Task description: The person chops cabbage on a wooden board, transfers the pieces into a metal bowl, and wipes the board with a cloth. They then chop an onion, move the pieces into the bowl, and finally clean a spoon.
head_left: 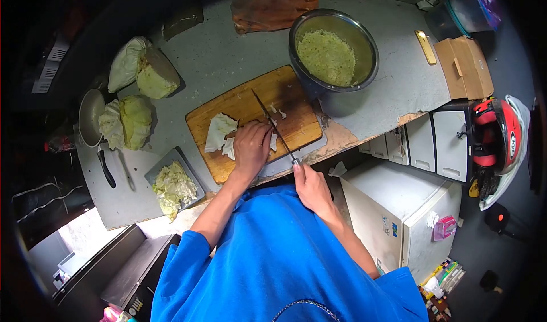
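My right hand (312, 190) is closed round the handle of a kitchen knife (274, 127), whose dark blade slants up and left across a wooden cutting board (205, 117). Close to the left side of the blade, my left hand (250, 145) has its fingers together, holding a cabbage leaf (229, 149) down on the board; the fingers partly cover it. A larger pale piece of cabbage (220, 131) lies just left of that hand. Small white scraps (277, 111) are scattered to the right of the blade.
A steel bowl (369, 74) of finely chopped cabbage stands behind the board's right end. Cabbage heads (137, 122), a frying pan (91, 117) and a tray (194, 176) of leaves are at left. A bag of carrots (273, 8) lies behind; a phone (425, 47) rests right.
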The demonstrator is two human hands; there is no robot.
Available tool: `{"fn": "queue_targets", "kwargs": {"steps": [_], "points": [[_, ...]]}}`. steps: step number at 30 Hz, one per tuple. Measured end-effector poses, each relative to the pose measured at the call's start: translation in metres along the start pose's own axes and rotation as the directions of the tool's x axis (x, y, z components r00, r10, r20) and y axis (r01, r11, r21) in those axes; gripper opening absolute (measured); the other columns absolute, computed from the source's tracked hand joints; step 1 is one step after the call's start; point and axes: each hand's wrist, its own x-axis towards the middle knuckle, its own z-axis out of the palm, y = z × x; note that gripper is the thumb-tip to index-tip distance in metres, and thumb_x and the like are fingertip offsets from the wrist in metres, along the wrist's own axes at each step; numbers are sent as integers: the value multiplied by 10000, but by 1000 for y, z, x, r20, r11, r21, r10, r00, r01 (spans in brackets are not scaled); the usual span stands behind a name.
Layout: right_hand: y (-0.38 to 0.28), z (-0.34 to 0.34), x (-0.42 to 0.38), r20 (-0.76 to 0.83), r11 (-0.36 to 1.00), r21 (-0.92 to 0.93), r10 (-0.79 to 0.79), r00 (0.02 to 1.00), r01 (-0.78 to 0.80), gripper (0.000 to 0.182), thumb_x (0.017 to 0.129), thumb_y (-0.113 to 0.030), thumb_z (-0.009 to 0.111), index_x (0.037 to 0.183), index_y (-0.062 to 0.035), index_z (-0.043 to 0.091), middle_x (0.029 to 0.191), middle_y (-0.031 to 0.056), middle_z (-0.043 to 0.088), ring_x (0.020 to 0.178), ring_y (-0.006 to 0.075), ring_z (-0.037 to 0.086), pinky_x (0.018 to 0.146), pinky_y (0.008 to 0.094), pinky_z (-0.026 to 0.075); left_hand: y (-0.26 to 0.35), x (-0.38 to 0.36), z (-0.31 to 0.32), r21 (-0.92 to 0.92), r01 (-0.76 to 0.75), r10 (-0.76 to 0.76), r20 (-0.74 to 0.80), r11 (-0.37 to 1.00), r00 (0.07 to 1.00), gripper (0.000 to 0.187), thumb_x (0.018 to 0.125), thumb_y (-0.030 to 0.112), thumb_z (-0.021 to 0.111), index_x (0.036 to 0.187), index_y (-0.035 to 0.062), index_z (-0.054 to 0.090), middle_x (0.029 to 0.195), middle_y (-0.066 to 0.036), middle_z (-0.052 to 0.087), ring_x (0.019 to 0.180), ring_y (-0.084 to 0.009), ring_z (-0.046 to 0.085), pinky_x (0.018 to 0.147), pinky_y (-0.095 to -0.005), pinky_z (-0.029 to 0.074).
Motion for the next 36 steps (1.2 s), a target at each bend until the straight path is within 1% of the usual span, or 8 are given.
{"fn": "queue_targets", "kwargs": {"steps": [4,6,9,22,25,27,30,36], "points": [[8,11,11,-22,993,-113,-25,999,22,418,1085,-357,453,964,6,622,826,315,664,864,542,631,742,618,482,1,-2,-6,2,4,-4,52,1000,999,146,871,62,739,1010,19,748,1058,-131,741,1019,-331,681,861,-428,518],[6,11,15,-34,996,29,-83,996,84,433,1085,-367,462,951,14,619,811,313,657,856,546,625,722,602,485,3,-5,-10,32,-8,6,46,999,999,177,853,48,743,1028,20,748,1070,-128,731,1018,-326,680,868,-423,517],[5,5,15,-38,992,100,-68,997,72,439,1085,-371,471,935,17,612,780,308,644,827,544,622,687,571,486,6,-8,-15,37,14,-17,72,999,997,218,842,30,743,1059,18,750,1091,-132,716,1020,-332,678,885,-423,519],[3,7,-1,-48,988,121,-96,994,101,421,1081,-374,493,948,6,616,739,285,624,763,527,616,625,521,468,-3,-7,-2,-46,54,-54,7,997,999,155,850,24,740,1004,9,742,1029,-125,725,1014,-327,684,872,-418,550],[2,9,2,-26,992,97,-81,996,83,428,1078,-373,491,944,15,613,743,297,635,770,530,628,643,545,488,-1,-6,-3,-46,55,-55,4,997,998,138,860,15,740,996,-3,740,1034,-149,730,990,-342,690,852,-416,557],[1,12,4,-38,996,-70,-56,998,53,439,1074,-376,483,935,22,606,753,316,645,789,535,638,684,590,502,-1,-5,-5,-52,63,-62,15,997,998,145,861,14,738,1004,-5,739,1034,-150,729,990,-345,690,854,-417,557],[1,20,14,-64,983,-176,-70,995,57,446,1071,-379,474,925,23,599,761,332,648,805,541,643,720,628,502,-1,-7,-7,-53,35,-34,24,998,999,160,865,13,732,1024,-7,740,1033,-152,728,995,-347,688,858,-420,557],[2,13,18,-51,993,84,-81,995,86,465,1085,-390,465,919,21,605,772,319,640,803,543,624,688,575,482,0,-10,-14,-34,33,-31,44,999,999,181,859,4,726,1038,-17,737,1067,-156,712,1020,-339,675,873,-423,553]]}}
